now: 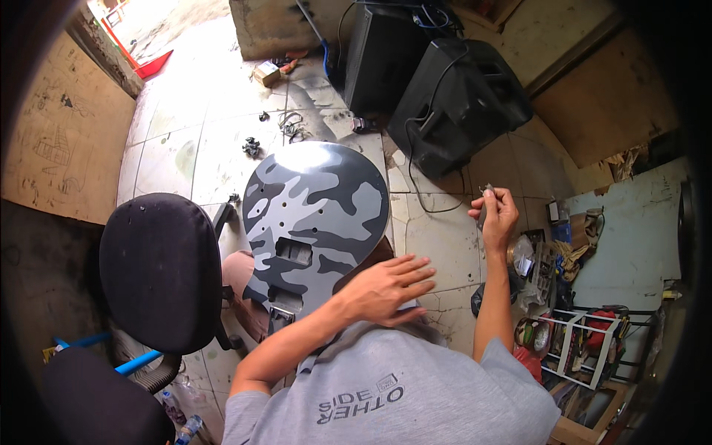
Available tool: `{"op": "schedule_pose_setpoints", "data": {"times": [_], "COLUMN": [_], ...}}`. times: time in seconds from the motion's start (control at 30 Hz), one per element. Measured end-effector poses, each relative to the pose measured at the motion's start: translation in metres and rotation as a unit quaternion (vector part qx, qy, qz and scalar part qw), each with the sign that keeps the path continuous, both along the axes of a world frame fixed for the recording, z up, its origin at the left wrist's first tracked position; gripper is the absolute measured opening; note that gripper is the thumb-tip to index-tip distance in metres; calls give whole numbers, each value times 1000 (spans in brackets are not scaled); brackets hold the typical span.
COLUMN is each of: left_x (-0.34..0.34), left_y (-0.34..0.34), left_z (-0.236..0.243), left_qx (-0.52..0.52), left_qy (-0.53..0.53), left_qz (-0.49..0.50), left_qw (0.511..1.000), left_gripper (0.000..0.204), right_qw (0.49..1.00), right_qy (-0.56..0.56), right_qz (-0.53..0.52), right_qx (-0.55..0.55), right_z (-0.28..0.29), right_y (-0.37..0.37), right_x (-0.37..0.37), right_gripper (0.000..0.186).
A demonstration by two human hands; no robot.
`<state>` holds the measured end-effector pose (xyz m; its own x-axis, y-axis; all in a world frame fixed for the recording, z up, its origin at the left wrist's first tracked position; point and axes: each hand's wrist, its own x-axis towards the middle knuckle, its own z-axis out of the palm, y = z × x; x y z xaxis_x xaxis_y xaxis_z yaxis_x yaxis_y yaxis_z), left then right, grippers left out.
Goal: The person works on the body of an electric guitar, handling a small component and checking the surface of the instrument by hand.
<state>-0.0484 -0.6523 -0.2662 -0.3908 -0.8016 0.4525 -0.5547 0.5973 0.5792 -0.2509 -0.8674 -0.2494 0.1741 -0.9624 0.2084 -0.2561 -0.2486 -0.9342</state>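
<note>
A guitar body [345, 245] painted in grey and black camouflage lies across my lap, face up. It has small drilled holes and two rectangular cut-outs. My left hand [389, 289] reaches across its lower right edge, palm down, with the fingers stretched out and nothing in them. Whether the palm touches the body or my shirt is hidden. Off to the right, over the tiled floor, my right hand [498, 216] is raised with its fingers closed. A small dark piece shows at the fingertips, too small to name.
A black padded chair [159, 271] stands close on the left. Two black speaker cabinets [456, 104] stand ahead on the right, with a cable trailing over the floor. At right, a white metal rack [578, 345] is surrounded by clutter. Small dark scraps [252, 147] lie ahead.
</note>
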Motion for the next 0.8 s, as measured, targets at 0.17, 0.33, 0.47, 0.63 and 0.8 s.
{"op": "schedule_pose_setpoints", "data": {"times": [0.17, 0.33, 0.47, 0.63, 0.8], "left_x": [72, 168, 252, 145, 134], "left_y": [-32, -114, -123, -81, -80], "left_z": [-15, -23, -18, -14, -29], "left_qx": [19, 119, 233, 54, 82], "left_qy": [-129, -203, -49, -71, -118], "left_qz": [-47, 236, 618, 219, 217], "left_qw": [990, 943, 749, 972, 966], "left_gripper": [68, 73, 61, 64, 69], "right_qw": [1000, 999, 998, 998, 996], "right_qy": [3, 15, 25, 9, 48], "right_qz": [21, 51, 53, 33, 73], "right_qx": [11, -11, -10, 54, 33], "right_z": [-9, -6, -7, -21, -20], "right_y": [10, 12, 16, 11, 15], "right_x": [4, 1, 1, -5, 9], "right_gripper": [17, 16, 15, 16, 17]}}
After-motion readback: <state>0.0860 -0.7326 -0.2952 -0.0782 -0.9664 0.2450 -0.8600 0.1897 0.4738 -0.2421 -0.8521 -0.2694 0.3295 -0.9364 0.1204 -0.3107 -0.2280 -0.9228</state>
